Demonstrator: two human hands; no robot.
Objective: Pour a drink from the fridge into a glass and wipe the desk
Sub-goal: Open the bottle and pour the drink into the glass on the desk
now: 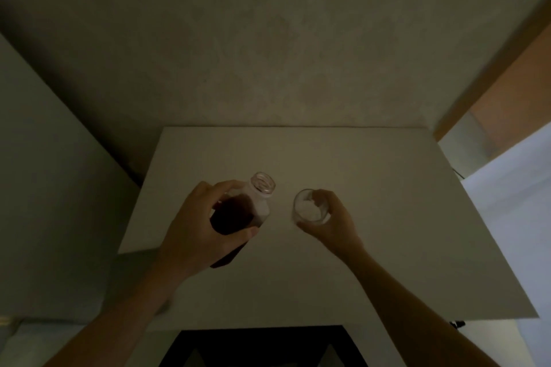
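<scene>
No writing, brand, number or sign can be read anywhere in this dim view. The bottle point(238, 214) at centre frame shows only dark liquid and clear plastic, with no legible label; the glass point(310, 207) just right of it bears no markings, and the pale desk point(372, 202) is plain.

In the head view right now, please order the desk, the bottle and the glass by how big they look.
1. The white desk, by far the largest.
2. The uncapped bottle of dark drink, in the left hand.
3. The glass, held by the right hand, the smallest.
</scene>
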